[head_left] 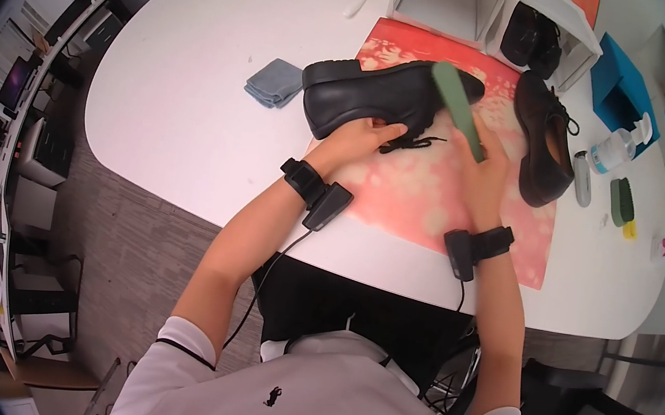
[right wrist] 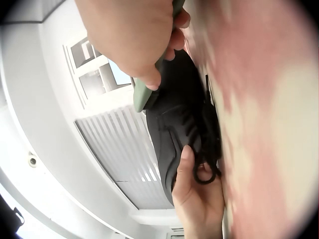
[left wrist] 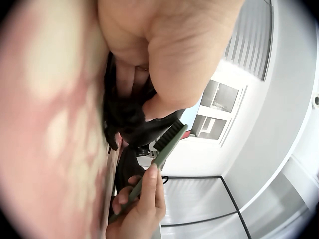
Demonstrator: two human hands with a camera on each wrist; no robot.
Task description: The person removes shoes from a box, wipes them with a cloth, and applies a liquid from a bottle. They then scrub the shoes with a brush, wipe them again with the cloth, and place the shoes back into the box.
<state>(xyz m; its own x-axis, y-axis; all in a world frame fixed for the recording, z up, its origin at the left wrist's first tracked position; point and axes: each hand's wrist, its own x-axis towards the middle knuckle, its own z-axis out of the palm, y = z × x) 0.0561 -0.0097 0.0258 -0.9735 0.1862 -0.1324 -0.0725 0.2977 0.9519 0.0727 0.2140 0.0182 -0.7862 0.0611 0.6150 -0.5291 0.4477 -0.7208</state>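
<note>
A black lace-up shoe (head_left: 364, 94) lies on its side on the red and white patterned mat (head_left: 434, 204), toe to the right. My left hand (head_left: 358, 137) grips it near the laces (right wrist: 204, 172), with the thumb on the upper and the other fingers partly hidden by the shoe. In my right hand (head_left: 484, 173) is a green-handled brush (head_left: 457, 102), its handle held between thumb and fingers. Black bristles show on the brush (left wrist: 171, 137) in the left wrist view. The brush head overlaps the front part of the shoe in the head view.
A second black shoe (head_left: 541, 143) sits on the mat's right. Beyond it are a pump bottle (head_left: 613, 150), a smaller green brush (head_left: 622, 202) and a blue container (head_left: 617, 85). A folded grey cloth (head_left: 274, 83) lies left. White boxes (head_left: 443, 8) stand behind, one holding black shoes (head_left: 531, 40).
</note>
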